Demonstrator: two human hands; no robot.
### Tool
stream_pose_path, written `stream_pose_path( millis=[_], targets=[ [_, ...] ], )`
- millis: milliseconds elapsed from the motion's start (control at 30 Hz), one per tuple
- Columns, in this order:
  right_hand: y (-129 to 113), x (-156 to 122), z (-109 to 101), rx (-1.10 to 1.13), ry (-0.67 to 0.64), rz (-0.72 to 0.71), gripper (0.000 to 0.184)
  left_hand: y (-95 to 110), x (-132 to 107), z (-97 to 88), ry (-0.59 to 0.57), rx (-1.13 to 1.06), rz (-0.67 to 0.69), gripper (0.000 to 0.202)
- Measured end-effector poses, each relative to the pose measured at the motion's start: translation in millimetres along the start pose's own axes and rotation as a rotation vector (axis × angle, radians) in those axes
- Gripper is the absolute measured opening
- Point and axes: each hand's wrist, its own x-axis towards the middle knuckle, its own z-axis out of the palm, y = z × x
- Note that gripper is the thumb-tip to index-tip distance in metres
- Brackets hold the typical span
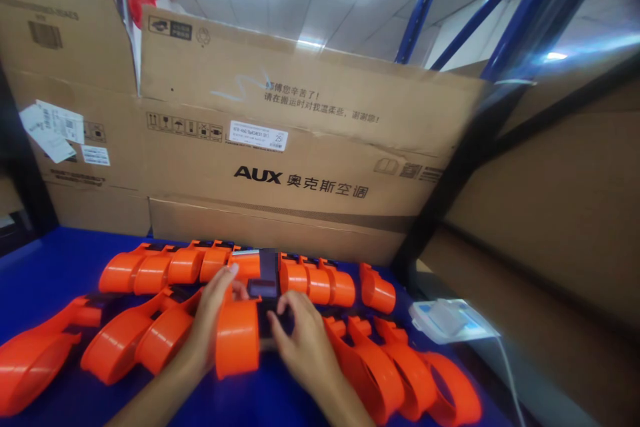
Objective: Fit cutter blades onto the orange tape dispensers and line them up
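An orange tape dispenser (237, 340) with a dark end piece is held up in front of me. My left hand (213, 307) is closed around its left side, with the thumb pointing up. At its right, my right hand (303, 330) has the thumb and forefinger curled about the dark part (265, 310); some of the fingers are hidden. Behind it, a white toothed strip (245, 252) shows beside another dark piece. More orange tape dispensers lie in two rows, a back row (186, 265) and a front row (163, 340), on both sides of my hands.
The dispensers lie on a blue tabletop (30, 267). Large cardboard sheets (320, 147) with printing stand upright behind it. Blue and black rack posts (450, 160) rise at the right. A white plastic box (450, 320) with a cable (510, 373) is at the right edge.
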Motion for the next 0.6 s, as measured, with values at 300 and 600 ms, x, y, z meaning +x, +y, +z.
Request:
stream_pose_path(
  millis=[300, 600],
  targets=[
    [-1.8, 5.3, -17.7, 0.183, 0.333, -0.033, 0.029, -12.9, -9.5, 3.9, -0.115, 0.319, 0.183, 0.035],
    [-4.2, 4.1, -19.0, 0.178, 0.273, -0.15, 0.029, -26.5, -8.2, 1.7, -0.3, 0.388, 0.107, 0.032]
  ],
)
